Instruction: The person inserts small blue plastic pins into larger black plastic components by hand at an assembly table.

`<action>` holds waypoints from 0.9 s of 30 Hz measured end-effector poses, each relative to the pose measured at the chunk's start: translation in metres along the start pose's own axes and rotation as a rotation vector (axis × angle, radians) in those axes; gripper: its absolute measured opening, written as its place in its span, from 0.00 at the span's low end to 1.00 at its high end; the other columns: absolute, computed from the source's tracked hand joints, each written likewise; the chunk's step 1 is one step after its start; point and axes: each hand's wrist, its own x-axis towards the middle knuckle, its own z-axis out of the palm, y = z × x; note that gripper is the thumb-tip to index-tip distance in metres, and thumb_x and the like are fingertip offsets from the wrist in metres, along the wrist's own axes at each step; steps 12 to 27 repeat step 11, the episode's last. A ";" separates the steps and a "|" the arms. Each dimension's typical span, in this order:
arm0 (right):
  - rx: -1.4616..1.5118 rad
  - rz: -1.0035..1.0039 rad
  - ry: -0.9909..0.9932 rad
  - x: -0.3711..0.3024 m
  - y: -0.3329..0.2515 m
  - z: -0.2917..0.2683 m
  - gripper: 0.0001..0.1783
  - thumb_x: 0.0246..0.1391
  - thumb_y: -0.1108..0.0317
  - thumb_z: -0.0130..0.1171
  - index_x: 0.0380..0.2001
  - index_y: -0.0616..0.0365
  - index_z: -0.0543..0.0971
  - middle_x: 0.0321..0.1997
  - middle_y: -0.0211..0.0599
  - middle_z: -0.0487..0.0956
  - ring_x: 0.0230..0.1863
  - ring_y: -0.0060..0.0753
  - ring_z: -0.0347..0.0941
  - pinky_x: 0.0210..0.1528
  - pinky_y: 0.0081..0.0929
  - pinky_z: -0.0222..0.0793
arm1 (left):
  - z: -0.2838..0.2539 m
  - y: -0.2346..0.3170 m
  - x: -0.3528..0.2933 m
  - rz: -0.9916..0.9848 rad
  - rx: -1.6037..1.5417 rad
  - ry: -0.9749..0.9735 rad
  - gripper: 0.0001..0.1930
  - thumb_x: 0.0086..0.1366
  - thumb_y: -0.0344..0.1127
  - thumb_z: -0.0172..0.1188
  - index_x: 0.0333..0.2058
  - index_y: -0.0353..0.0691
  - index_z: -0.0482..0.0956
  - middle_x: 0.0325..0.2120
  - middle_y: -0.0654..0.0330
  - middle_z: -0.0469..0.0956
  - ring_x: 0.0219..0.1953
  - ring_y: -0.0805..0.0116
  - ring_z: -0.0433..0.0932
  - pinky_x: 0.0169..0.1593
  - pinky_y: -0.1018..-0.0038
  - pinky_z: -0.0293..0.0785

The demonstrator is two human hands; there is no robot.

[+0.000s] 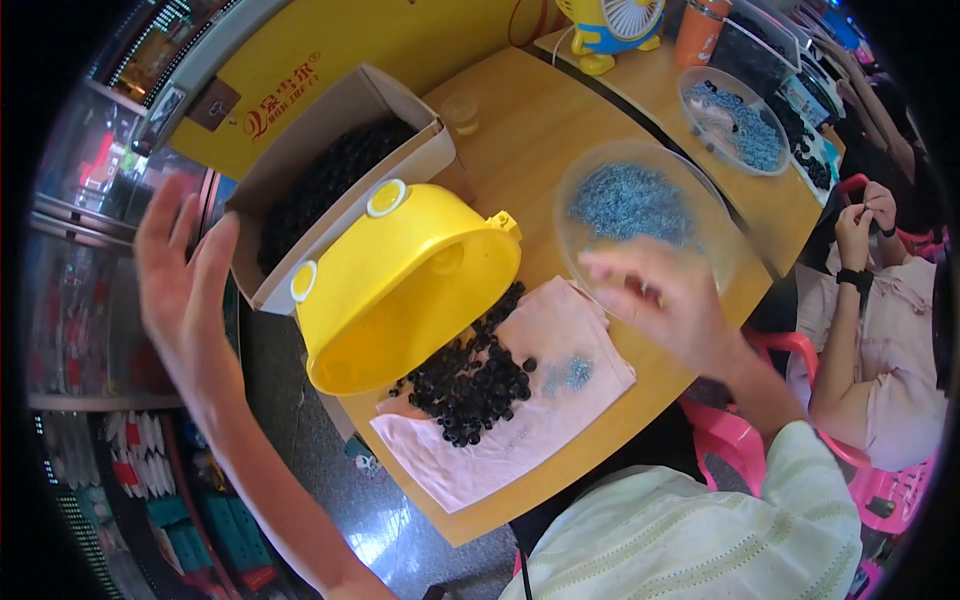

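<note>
My left hand (185,270) is raised at the left, beside a cardboard box (430,140) of small black pieces (345,165). Its fingers are apart and nothing shows in them. My right hand (665,300) hovers at the near rim of a clear round bowl (715,195) holding many small blue pieces (630,200); motion blurs its bent fingers, so any grip cannot be made out. Between the hands a yellow plastic tub (415,290) lies tipped with its mouth toward me. Loose black caps (470,390) and a small blue cluster (575,373) lie on a pink cloth (440,475).
A yellow-blue fan (615,25) and orange cup (700,35) stand at the back. Near them is another bowl (735,120) of blue and black pieces. At the right sits another person (880,330) on a pink chair, hands together. Shelves (90,350) line the left.
</note>
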 end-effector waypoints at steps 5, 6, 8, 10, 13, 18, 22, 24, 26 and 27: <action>-0.073 0.026 -0.004 0.102 0.034 -0.008 0.20 0.52 0.62 0.61 0.46 0.62 0.78 0.39 0.43 0.80 0.34 0.30 0.75 0.38 0.26 0.71 | -0.110 0.050 -0.057 0.608 0.703 0.100 0.24 0.72 0.46 0.36 0.60 0.40 0.64 0.59 0.49 0.67 0.63 0.51 0.63 0.63 0.55 0.62; -0.112 0.014 0.006 0.122 0.050 -0.009 0.23 0.50 0.61 0.63 0.48 0.63 0.77 0.42 0.45 0.80 0.38 0.33 0.76 0.41 0.27 0.72 | -0.155 0.036 -0.081 0.684 1.166 0.114 0.28 0.71 0.53 0.37 0.63 0.42 0.61 0.60 0.49 0.66 0.65 0.44 0.59 0.67 0.51 0.54; -0.167 0.004 -0.031 0.171 0.107 0.026 0.32 0.47 0.57 0.66 0.52 0.65 0.73 0.47 0.48 0.78 0.46 0.39 0.76 0.48 0.30 0.72 | -0.152 0.008 -0.084 0.692 1.001 0.160 0.26 0.71 0.52 0.38 0.60 0.42 0.62 0.56 0.52 0.67 0.61 0.48 0.61 0.63 0.54 0.56; -0.265 0.056 -0.051 0.205 0.136 0.040 0.41 0.43 0.53 0.69 0.57 0.65 0.67 0.52 0.49 0.76 0.53 0.44 0.74 0.55 0.33 0.69 | -0.147 0.019 -0.082 0.768 0.685 0.297 0.22 0.71 0.51 0.40 0.55 0.43 0.66 0.50 0.56 0.70 0.53 0.55 0.65 0.57 0.59 0.61; -0.350 0.123 -0.072 0.217 0.144 0.046 0.46 0.41 0.51 0.70 0.60 0.64 0.64 0.55 0.49 0.75 0.55 0.46 0.72 0.57 0.34 0.68 | -0.138 0.031 -0.081 0.798 0.527 0.362 0.20 0.71 0.50 0.41 0.52 0.44 0.68 0.46 0.58 0.71 0.49 0.58 0.67 0.54 0.61 0.64; -0.350 0.123 -0.072 0.217 0.144 0.046 0.46 0.41 0.51 0.70 0.60 0.64 0.64 0.55 0.49 0.75 0.55 0.46 0.72 0.57 0.34 0.68 | -0.138 0.031 -0.081 0.798 0.527 0.362 0.20 0.71 0.50 0.41 0.52 0.44 0.68 0.46 0.58 0.71 0.49 0.58 0.67 0.54 0.61 0.64; -0.350 0.123 -0.072 0.217 0.144 0.046 0.46 0.41 0.51 0.70 0.60 0.64 0.64 0.55 0.49 0.75 0.55 0.46 0.72 0.57 0.34 0.68 | -0.138 0.031 -0.081 0.798 0.527 0.362 0.20 0.71 0.50 0.41 0.52 0.44 0.68 0.46 0.58 0.71 0.49 0.58 0.67 0.54 0.61 0.64; -0.350 0.123 -0.072 0.217 0.144 0.046 0.46 0.41 0.51 0.70 0.60 0.64 0.64 0.55 0.49 0.75 0.55 0.46 0.72 0.57 0.34 0.68 | -0.138 0.031 -0.081 0.798 0.527 0.362 0.20 0.71 0.50 0.41 0.52 0.44 0.68 0.46 0.58 0.71 0.49 0.58 0.67 0.54 0.61 0.64; -0.350 0.123 -0.072 0.217 0.144 0.046 0.46 0.41 0.51 0.70 0.60 0.64 0.64 0.55 0.49 0.75 0.55 0.46 0.72 0.57 0.34 0.68 | -0.138 0.031 -0.081 0.798 0.527 0.362 0.20 0.71 0.50 0.41 0.52 0.44 0.68 0.46 0.58 0.71 0.49 0.58 0.67 0.54 0.61 0.64; -0.350 0.123 -0.072 0.217 0.144 0.046 0.46 0.41 0.51 0.70 0.60 0.64 0.64 0.55 0.49 0.75 0.55 0.46 0.72 0.57 0.34 0.68 | -0.138 0.031 -0.081 0.798 0.527 0.362 0.20 0.71 0.50 0.41 0.52 0.44 0.68 0.46 0.58 0.71 0.49 0.58 0.67 0.54 0.61 0.64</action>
